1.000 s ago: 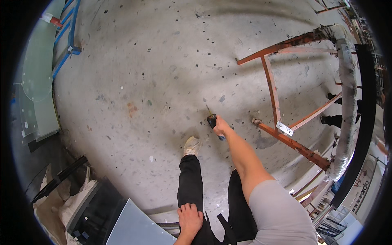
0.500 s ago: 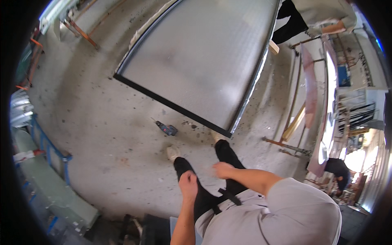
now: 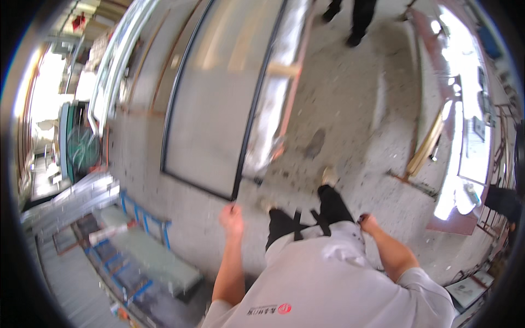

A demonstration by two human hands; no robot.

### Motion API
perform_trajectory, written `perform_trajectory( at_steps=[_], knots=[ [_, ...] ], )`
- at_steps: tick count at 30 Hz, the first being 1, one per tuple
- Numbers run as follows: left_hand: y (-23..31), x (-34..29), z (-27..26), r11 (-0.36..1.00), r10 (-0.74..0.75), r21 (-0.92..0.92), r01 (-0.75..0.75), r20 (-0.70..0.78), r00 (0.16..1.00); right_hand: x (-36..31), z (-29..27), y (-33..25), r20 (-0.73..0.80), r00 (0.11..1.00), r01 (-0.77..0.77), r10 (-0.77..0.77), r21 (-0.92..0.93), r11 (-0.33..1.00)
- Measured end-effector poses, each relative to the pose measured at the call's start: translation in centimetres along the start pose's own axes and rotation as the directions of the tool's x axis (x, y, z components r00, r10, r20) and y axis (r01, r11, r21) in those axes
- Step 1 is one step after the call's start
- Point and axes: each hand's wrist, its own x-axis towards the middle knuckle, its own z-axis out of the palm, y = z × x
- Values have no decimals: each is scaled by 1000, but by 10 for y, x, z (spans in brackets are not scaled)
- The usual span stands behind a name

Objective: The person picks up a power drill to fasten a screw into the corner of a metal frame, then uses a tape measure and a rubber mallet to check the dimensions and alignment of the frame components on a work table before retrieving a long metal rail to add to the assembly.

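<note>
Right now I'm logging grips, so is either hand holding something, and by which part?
Left hand reaches the near corner of the dark-framed glass panel; whether it grips is too blurred to tell. Right hand holds nothing visible.

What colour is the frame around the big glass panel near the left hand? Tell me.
Black, around the glass panel; seen in the head view.

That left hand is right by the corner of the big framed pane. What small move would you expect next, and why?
Probably closing the left hand on the dark frame corner of the glass panel. The hand hangs just below that corner, apparently not yet gripping, and the person's feet point toward the panel. The right hand sits by the hip, seemingly empty.
</note>
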Motion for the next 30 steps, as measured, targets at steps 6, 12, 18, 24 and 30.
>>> perform_trajectory(
  at_steps=[6, 12, 18, 24, 30],
  knots=[
    [84, 29, -7, 997, -8, 78, 12, -45, 999, 21, -121, 6, -133, 991, 4, 33, 266, 964],
    [217, 86, 44, 975, 222, -25, -221, 5, 975, 84, -252, -55, -269, 963, 113, 11, 439, 891],
    [343, 171, 124, 932, 359, -73, -356, 27, 933, 153, -361, -99, -388, 876, 422, -285, 335, 842],
    [504, 270, 200, 878, 449, -205, -433, 38, 893, 188, -462, -44, -300, 949, 211, -102, 360, 909],
    [649, 373, 216, 864, 371, -357, -354, -24, 928, 189, -608, -66, -347, 937, 242, 51, 746, 620]
  ],
)
